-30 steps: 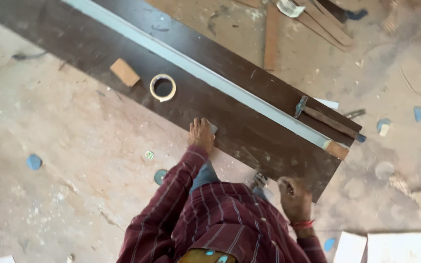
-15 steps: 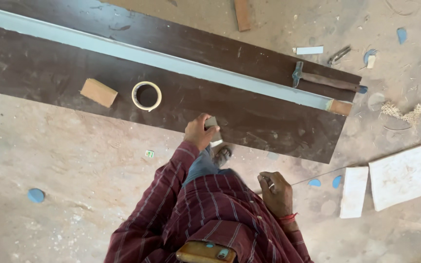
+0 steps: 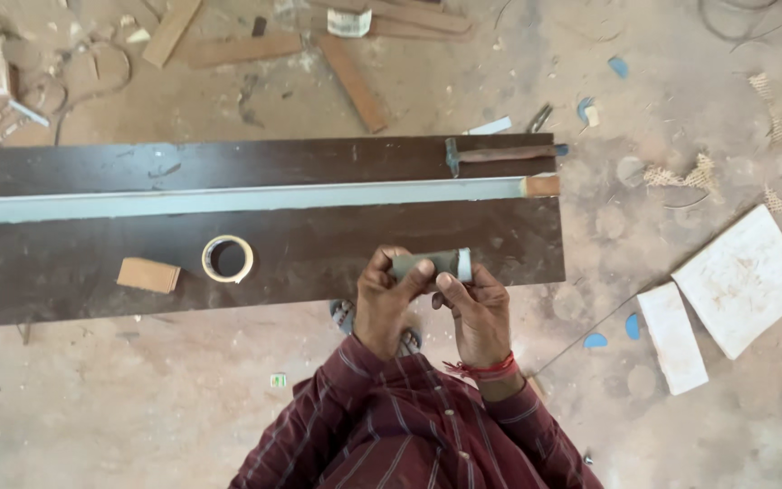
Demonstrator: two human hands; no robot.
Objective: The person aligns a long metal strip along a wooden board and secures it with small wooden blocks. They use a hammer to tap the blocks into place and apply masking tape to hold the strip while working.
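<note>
Small grey-green block: flat, rectangular, matte, with a pale band at its right end. Long axis horizontal, running left to right, roughly parallel to the board edge below it. Held above the near edge of the dark board, close to its right end.

Left hand: fingers curled and pressed together, thumb on top, pinching the left part of the block. Right hand: fingers curled beneath, thumb tip pressed on the block's near face, pinching the right part. Red thread around the right wrist; striped maroon sleeves below.

Dark board: long, flat, brown laminate, dusty and scuffed, lying left to right on the floor. Pale grey strip: narrow, straight, lying lengthwise along the board, ending at a small tan block. Hammer: wooden handle, metal head, lying parallel on the far side. Tape roll: beige ring, flat on the board, left of the hands. Wooden block: tan, rectangular, left of the roll.

Floor: dusty concrete with wood offcuts and two white tiles at right.
</note>
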